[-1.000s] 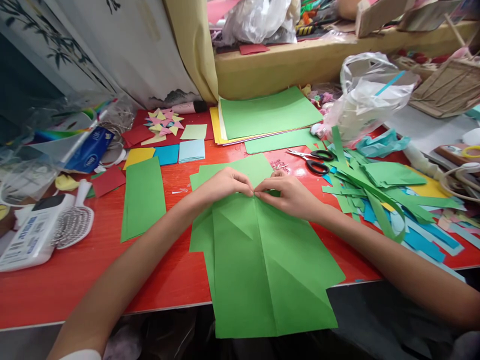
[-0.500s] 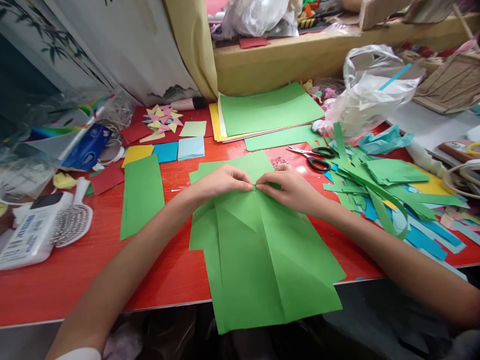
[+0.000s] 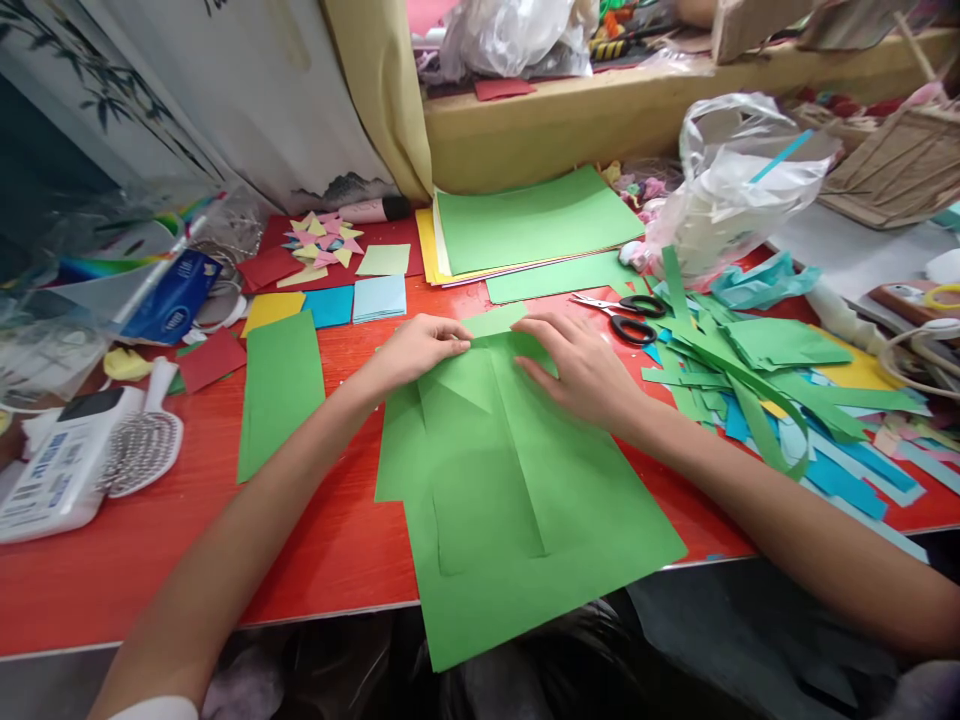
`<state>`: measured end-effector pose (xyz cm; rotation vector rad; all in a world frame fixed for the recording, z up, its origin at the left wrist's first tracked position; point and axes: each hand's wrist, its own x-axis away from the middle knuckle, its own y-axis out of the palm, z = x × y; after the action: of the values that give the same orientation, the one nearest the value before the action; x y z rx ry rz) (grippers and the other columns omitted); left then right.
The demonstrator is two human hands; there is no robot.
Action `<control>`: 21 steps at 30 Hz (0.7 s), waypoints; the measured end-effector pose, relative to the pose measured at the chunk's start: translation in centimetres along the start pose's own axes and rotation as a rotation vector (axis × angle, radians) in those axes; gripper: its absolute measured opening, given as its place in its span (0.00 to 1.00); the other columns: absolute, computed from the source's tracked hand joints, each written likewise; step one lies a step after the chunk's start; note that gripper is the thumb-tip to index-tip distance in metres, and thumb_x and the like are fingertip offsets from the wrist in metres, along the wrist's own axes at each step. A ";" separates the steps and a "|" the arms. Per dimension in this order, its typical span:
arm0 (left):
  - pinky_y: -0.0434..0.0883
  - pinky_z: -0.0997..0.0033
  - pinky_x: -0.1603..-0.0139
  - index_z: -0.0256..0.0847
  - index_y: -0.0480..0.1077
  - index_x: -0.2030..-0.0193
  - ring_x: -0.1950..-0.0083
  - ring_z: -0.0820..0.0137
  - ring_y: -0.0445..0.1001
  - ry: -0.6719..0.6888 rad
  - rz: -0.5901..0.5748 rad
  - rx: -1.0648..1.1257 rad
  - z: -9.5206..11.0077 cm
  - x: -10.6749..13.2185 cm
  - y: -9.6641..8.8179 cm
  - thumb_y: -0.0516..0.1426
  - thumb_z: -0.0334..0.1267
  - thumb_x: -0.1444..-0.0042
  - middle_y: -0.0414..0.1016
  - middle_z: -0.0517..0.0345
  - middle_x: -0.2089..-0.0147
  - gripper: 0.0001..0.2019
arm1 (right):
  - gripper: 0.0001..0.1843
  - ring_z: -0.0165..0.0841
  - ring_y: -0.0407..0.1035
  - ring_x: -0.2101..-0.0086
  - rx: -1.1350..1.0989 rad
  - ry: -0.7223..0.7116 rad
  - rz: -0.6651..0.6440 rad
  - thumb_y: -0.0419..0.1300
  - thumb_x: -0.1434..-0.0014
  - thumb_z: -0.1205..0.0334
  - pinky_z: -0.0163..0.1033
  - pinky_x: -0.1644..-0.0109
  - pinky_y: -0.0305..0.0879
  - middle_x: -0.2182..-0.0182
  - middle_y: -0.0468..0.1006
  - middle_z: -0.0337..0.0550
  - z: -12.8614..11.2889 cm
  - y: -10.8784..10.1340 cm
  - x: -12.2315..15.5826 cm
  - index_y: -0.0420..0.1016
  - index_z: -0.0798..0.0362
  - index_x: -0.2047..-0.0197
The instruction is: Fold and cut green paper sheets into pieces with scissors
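A folded green paper (image 3: 480, 470) with a long centre crease lies on a larger green sheet (image 3: 607, 520) that hangs over the red table's (image 3: 330, 550) near edge. My left hand (image 3: 416, 348) is closed, its fingertips pinching the folded paper's top left corner. To the right of the crease, my right hand (image 3: 577, 368) lies flat on the paper's top part, fingers stretched out and holding nothing.
Black-handled scissors (image 3: 628, 318) lie just right of my right hand, beside a heap of green and blue scraps (image 3: 750, 380). A green strip (image 3: 281, 390) lies to the left, a paper stack (image 3: 532, 215) behind, a plastic bag (image 3: 735, 180) at back right, and a hairbrush (image 3: 146, 450) far left.
The folded paper has slid away from me up the table. My hands, pinching together at its top centre before, have parted, and the right hand has flattened onto the paper.
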<state>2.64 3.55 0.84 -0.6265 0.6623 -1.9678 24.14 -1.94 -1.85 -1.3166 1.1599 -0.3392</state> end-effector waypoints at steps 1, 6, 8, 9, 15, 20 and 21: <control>0.64 0.72 0.59 0.35 0.74 0.58 0.58 0.67 0.71 0.012 0.013 0.024 -0.3 -0.2 0.0 0.55 0.47 0.50 0.76 0.55 0.58 0.19 | 0.22 0.41 0.62 0.47 -0.015 -0.024 -0.008 0.49 0.37 0.59 0.46 0.43 0.56 0.47 0.69 0.53 -0.2 0.1 0.1 0.62 0.60 0.43; 0.63 0.72 0.61 0.37 0.72 0.56 0.58 0.67 0.70 -0.022 0.016 -0.103 -1.0 -0.5 -0.2 0.54 0.47 0.49 0.75 0.54 0.58 0.19 | 0.35 0.39 0.52 0.39 -0.056 -0.017 -0.208 0.44 0.36 0.48 0.49 0.34 0.40 0.38 0.59 0.54 -0.5 1.9 0.5 0.46 0.64 0.34; 0.63 0.73 0.65 0.37 0.71 0.58 0.61 0.68 0.70 -0.073 0.022 -0.202 -1.1 -0.5 -0.8 0.54 0.46 0.50 0.74 0.54 0.60 0.17 | 0.37 0.39 0.48 0.37 -0.050 0.024 -0.291 0.41 0.36 0.45 0.48 0.33 0.40 0.37 0.55 0.53 -0.2 2.6 0.5 0.46 0.65 0.34; 0.63 0.73 0.66 0.37 0.70 0.60 0.62 0.68 0.70 -0.094 0.015 -0.236 -1.2 -0.6 -1.1 0.55 0.45 0.50 0.74 0.54 0.61 0.16 | 0.38 0.39 0.46 0.37 -0.044 0.044 -0.317 0.39 0.36 0.45 0.48 0.33 0.40 0.36 0.54 0.53 -0.2 2.8 0.5 0.47 0.65 0.34; 0.62 0.71 0.74 0.39 0.69 0.67 0.73 0.71 0.68 -0.212 -0.102 -0.271 -1.3 -0.7 -2.4 0.56 0.43 0.54 0.73 0.57 0.66 0.11 | 0.35 0.40 0.44 0.36 0.046 0.102 -0.346 0.35 0.35 0.47 0.49 0.33 0.38 0.36 0.52 0.56 -1.0 3.0 -0.2 0.48 0.64 0.34; 0.61 0.71 0.76 0.40 0.69 0.68 0.73 0.70 0.68 -0.209 -0.098 -0.323 -0.9 -0.5 -2.1 0.56 0.42 0.55 0.73 0.57 0.67 0.10 | 0.32 0.39 0.41 0.35 0.089 0.120 -0.367 0.35 0.34 0.51 0.47 0.34 0.41 0.34 0.47 0.52 -1.3 3.4 -0.2 0.50 0.60 0.34; 0.61 0.72 0.76 0.40 0.69 0.68 0.73 0.70 0.68 -0.204 -0.096 -0.340 -0.8 -0.5 -2.1 0.56 0.42 0.54 0.73 0.57 0.68 0.09 | 0.31 0.39 0.42 0.36 0.099 0.126 -0.365 0.35 0.33 0.52 0.47 0.34 0.41 0.34 0.47 0.51 -1.3 3.4 -0.2 0.50 0.60 0.33</control>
<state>1.03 5.01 1.54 -1.0686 0.8592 -1.8595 21.63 -1.51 -4.53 -1.4337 0.9889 -0.7452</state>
